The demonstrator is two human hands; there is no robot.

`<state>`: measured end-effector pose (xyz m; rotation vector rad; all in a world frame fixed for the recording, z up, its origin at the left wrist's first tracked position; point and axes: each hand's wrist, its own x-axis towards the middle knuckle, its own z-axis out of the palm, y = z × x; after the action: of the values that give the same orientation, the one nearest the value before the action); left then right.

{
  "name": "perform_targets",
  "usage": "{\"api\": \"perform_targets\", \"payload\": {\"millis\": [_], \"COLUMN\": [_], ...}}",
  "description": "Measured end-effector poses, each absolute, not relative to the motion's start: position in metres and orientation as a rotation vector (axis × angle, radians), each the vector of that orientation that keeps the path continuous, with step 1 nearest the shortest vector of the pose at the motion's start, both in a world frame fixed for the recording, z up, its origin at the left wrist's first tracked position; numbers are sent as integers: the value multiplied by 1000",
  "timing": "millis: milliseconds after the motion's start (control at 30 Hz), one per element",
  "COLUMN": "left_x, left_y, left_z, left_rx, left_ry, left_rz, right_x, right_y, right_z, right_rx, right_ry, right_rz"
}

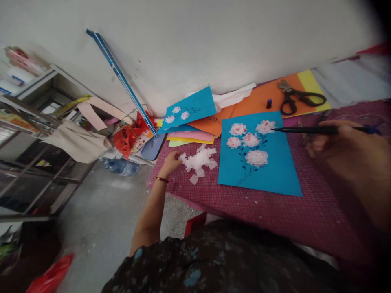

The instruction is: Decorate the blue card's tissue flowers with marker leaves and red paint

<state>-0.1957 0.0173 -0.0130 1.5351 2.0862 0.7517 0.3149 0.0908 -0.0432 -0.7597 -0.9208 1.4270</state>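
My right hand [345,146] grips a black marker pen [308,130], its tip pointing left at the upper right flower of a blue sheet [275,175]. This sheet carries several crumpled white paper flowers [251,139] with pink-red marks, and dark drawn stems and leaves run between them. My left hand [172,161] is at the left edge of a pile of white tissue paper pieces [200,159]. Its fingers are pinched on one piece there. Parts of the right hand are blurred.
Black-handled scissors [301,97] and a dark pen cap [269,103] lie on orange paper [253,101]. Another blue flower sheet [198,103] leans by the wall above stacked coloured paper. A shelf [33,162] stands left; a red checked cloth [195,195] covers the table.
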Motion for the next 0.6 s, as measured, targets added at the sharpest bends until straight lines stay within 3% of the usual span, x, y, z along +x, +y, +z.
{"api": "perform_targets", "payload": {"millis": [233,600], "left_x": [-188,-146], "left_y": [21,19], "left_z": [-13,38], "left_rx": [1555,1627], "left_ry": [2038,1873], "left_rz": [581,639], "right_x": [313,309], "right_y": [88,83], "right_z": [-40,-30], "right_rx": [-743,-764], "right_ry": [-943,-903], "right_rz": [1396,1399]}}
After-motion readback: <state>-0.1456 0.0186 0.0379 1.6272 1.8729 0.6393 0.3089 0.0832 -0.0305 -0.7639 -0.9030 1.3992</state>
